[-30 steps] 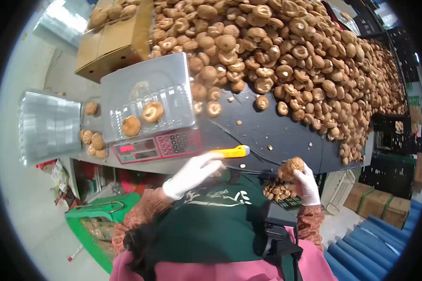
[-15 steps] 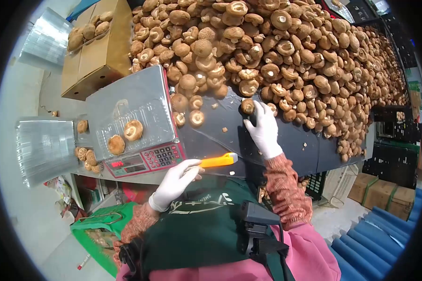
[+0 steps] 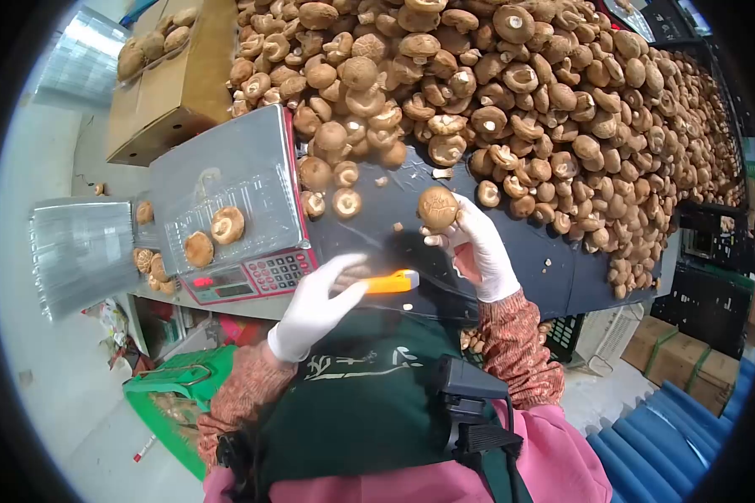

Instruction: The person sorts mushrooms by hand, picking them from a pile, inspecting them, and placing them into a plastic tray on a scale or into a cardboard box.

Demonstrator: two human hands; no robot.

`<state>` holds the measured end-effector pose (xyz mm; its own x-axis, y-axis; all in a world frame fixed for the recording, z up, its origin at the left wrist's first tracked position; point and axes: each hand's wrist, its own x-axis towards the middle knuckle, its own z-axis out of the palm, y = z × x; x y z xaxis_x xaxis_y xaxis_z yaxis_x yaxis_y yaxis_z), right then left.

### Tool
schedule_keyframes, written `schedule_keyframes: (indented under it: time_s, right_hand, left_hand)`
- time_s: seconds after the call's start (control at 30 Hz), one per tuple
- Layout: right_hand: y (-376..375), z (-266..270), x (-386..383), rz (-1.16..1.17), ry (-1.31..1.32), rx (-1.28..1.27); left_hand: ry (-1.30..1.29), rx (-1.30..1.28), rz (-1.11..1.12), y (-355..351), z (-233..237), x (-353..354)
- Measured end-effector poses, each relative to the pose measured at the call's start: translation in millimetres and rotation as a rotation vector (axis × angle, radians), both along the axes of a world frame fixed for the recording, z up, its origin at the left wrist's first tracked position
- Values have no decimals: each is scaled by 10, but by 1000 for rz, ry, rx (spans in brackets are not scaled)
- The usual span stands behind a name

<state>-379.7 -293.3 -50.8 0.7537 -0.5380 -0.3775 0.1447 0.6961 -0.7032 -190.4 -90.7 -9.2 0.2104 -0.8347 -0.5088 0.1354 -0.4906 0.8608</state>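
A brown mushroom (image 3: 437, 207) is held cap up between the fingers of my right hand (image 3: 480, 251), above the dark table surface. My left hand (image 3: 317, 306), in a white glove and a little blurred, has its fingers bent around the end of an orange-yellow cutter (image 3: 387, 282), which points right. On the red-edged scale (image 3: 285, 274) lies a clear plastic tray (image 3: 256, 214) with two mushrooms, one (image 3: 227, 225) above and right of the other (image 3: 199, 249). A large heap of mushrooms (image 3: 528, 109) covers the back of the table.
Stacks of clear trays (image 3: 80, 251) stand left of the scale. A cardboard box (image 3: 164, 96) with packed mushrooms is behind it. Loose mushrooms (image 3: 346, 202) lie right of the scale. A green bag (image 3: 180, 377) is at lower left, and cartons (image 3: 675, 356) are at right.
My right hand has closed on the mushroom and lifted it off the table, turning its palm inward. My left hand has shifted slightly up and right, still with the cutter.
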Motion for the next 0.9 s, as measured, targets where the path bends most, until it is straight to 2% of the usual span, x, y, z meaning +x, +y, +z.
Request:
schedule_keyframes:
  time_s: [0.07, 0.17, 0.2, 0.23, 0.3, 0.43, 0.47, 0.5, 0.57, 0.63, 0.7, 0.77, 0.9]
  right_hand:
    - [86, 92, 76, 6, 44, -63]
    - [263, 211, 168, 48, 96, -294]
    - [304, 294, 207, 54, 110, -280]
    - [351, 323, 225, 79, 120, -310]
    - [440, 375, 246, 126, 142, -376]
    - [528, 449, 299, 94, 163, -299]
    - [530, 456, 319, 53, 112, -225]
    - [545, 423, 338, 2, 45, -223]
    - [522, 354, 307, -10, 107, -308]
    - [506, 319, 297, -38, 161, -293]
    - [512, 309, 308, -28, 230, -326]
    - [503, 294, 323, -15, 313, -392]
    - [443, 155, 404, -47, 386, -436]
  left_hand:
    - [-177, -143, 6, -145, 27, -20]
    - [-358, -293, 49, -349, 183, -94]
    - [-436, -343, 48, -390, 199, -108]
    - [-390, -386, 105, -420, 233, -149]
    - [-623, -484, 3, -408, 161, -107]
    - [-525, -480, 64, -307, 189, 1]
    - [-324, -442, 188, -267, 133, -5]
    - [-258, -425, 306, -227, 152, 38]
    - [-466, -405, 404, -99, 204, 244]
    - [-787, -335, 454, 26, 228, 508]
    - [-1197, -145, 348, 135, 267, 729]
    - [-1347, -174, 227, 158, 168, 875]
    - [-1461, -92, 79, 123, -93, 933]
